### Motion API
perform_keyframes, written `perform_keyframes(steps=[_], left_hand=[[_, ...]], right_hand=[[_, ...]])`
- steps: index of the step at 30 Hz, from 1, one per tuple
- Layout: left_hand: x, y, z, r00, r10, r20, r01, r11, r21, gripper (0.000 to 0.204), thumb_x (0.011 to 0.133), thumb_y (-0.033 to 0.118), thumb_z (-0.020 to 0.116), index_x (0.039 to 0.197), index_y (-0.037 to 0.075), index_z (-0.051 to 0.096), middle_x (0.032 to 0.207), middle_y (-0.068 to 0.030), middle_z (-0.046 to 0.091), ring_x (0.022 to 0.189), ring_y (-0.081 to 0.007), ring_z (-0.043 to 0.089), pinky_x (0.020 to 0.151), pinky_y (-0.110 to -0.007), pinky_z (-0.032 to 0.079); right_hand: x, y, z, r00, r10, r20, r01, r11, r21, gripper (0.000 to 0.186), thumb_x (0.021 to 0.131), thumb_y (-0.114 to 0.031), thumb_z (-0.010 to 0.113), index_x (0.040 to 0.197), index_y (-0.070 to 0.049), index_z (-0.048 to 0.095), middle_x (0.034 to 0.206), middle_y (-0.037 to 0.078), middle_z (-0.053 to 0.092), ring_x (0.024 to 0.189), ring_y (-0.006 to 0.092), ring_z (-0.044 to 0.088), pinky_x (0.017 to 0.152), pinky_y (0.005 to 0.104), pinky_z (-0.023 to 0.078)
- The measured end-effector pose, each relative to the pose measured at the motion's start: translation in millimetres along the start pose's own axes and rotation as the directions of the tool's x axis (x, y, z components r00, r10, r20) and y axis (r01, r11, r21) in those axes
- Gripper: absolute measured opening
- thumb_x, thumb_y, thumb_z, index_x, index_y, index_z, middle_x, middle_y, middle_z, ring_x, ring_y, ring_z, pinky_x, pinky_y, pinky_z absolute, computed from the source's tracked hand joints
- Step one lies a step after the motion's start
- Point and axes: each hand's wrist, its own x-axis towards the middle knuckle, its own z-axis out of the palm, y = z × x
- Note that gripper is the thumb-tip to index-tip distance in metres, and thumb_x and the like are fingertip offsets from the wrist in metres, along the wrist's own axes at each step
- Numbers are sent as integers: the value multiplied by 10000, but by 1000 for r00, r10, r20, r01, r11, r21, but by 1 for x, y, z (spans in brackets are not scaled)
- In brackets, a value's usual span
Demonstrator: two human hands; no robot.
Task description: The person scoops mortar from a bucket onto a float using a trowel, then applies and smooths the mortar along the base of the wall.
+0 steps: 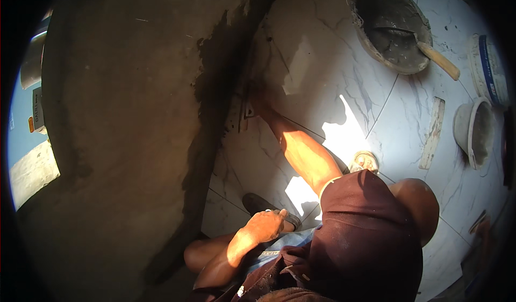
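My right hand point(259, 102) reaches forward into shadow at the foot of a grey plastered wall point(123, 114). It grips a small metal trowel point(245, 114) held against a dark, wet strip of mortar point(215, 103) that runs down the wall's edge. My left hand point(266, 224) rests on my bent leg with its fingers curled and nothing in it, just beside my black sandal point(259, 202). A dark red shirt point(365, 237) covers my body at the lower right.
White marble-look floor tiles point(333, 71) spread to the right. A round pan of grey mortar point(389, 28) holds a wooden-handled trowel point(439, 60). Two white buckets point(486, 68) point(475, 132), a wooden float point(432, 132) and a floor drain point(364, 161) lie nearby.
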Motion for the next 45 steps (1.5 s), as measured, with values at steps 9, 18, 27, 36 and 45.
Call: perform_keyframes(steps=[9,18,27,36,45], left_hand=[[-40,14,-21,989,-14,-149,6,999,-53,228,834,126,534,1017,3,474,840,-214,623,781,-397,625,684,-478,498],[-101,44,-78,952,-2,-305,23,998,65,99,818,98,539,887,31,514,846,-125,586,809,-283,593,744,-372,468],[-96,56,-124,922,306,-238,-254,940,227,271,803,101,524,1051,-8,538,899,-137,602,816,-263,623,762,-346,497],[-106,22,-102,853,484,-197,-416,857,305,311,803,92,530,1099,-3,533,861,-130,600,786,-284,621,741,-364,506],[-131,2,-95,786,611,-96,-520,737,431,413,778,144,546,1157,-16,530,900,-115,602,749,-217,613,705,-313,491]], right_hand=[[-105,-4,55,961,-272,44,274,934,-229,313,829,-143,490,1102,-61,621,1275,106,513,1205,265,455,895,466,444],[22,-15,-37,996,-93,17,94,994,-63,307,797,-110,525,1083,-111,639,1072,95,632,1054,270,575,825,413,494],[-84,-50,-33,988,13,154,-48,974,222,284,805,-142,529,1057,-128,658,1060,105,626,965,318,613,694,423,535],[-34,-64,-33,975,-120,188,108,992,72,292,813,-108,539,1087,-142,634,1034,174,608,940,367,605,762,429,508],[-1,-104,-137,965,195,178,-250,892,377,280,873,-234,562,1096,-70,606,1065,181,641,927,316,647,701,397,520]])
